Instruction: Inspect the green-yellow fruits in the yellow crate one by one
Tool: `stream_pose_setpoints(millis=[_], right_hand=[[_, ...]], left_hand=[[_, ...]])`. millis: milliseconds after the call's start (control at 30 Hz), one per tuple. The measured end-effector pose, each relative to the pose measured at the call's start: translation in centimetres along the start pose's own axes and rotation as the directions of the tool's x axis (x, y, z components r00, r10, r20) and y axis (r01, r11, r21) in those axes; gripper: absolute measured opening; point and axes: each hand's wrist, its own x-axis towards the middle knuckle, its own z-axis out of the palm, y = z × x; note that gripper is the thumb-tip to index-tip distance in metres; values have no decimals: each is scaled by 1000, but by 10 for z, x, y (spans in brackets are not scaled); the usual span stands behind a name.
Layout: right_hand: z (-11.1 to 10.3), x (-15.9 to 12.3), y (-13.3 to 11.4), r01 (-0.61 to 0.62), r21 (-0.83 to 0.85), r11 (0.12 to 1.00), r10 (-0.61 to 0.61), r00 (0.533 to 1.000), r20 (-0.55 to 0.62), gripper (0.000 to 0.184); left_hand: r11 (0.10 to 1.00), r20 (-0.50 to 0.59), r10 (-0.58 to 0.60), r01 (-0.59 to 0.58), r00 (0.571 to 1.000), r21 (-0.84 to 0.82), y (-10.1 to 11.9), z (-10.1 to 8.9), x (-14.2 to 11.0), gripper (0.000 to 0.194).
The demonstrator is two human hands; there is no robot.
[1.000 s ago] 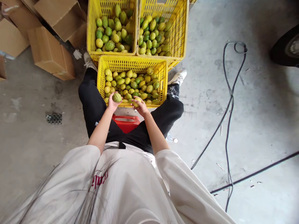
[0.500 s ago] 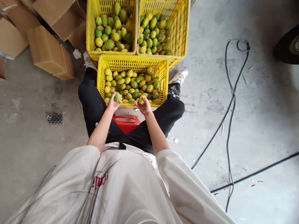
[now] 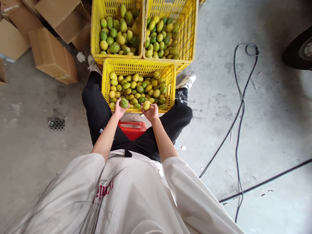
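My left hand (image 3: 119,110) is closed around a bumpy green lemon (image 3: 123,103). In my right hand (image 3: 152,112) is a yellow lemon (image 3: 146,105), gripped between thumb and fingers. Both hands are over the near edge of a yellow plastic crate (image 3: 138,61), which sits between my legs. Many green and yellow lemons (image 3: 140,89) cover the bottom of this crate. The two held fruits are a short way apart from each other.
Beyond stand two more yellow crates (image 3: 118,56) with green and yellow lemons. Cardboard boxes (image 3: 52,55) lie at the far left. Below the near crate is a red plastic seat (image 3: 133,131). A black cable (image 3: 240,113) runs across the floor, right; a tyre (image 3: 299,48) is beyond.
Both held lemons have turned in my fingers, and the yellow one now shows more of its surface. The hands have stayed nearly in place. The view has shifted slightly.
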Motion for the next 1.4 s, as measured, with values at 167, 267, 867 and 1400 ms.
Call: stream_pose_setpoints(millis=[167, 267, 867, 1400], right_hand=[[-5, 4, -1, -53, 37, 998, 54, 998, -33, 15], [-7, 4, 1, -75, 38, 996, 76, 996, -44, 19], [-3, 0, 1, -44, 58, 997, 42, 999, 27, 25], [-1, -2, 5, -38, 22, 999, 38, 999, 1, 39]], left_hand=[[1000, 35, -17, 16, 999, 10, -1, -2, 2, 17], [999, 34, -24, 23, 999, 40, -2, -2, 4, 12], [998, 40, -5, 8, 999, -55, -1, -6, 2, 23], [1000, 46, -25, 25, 999, 19, -2, 0, 2, 28]])
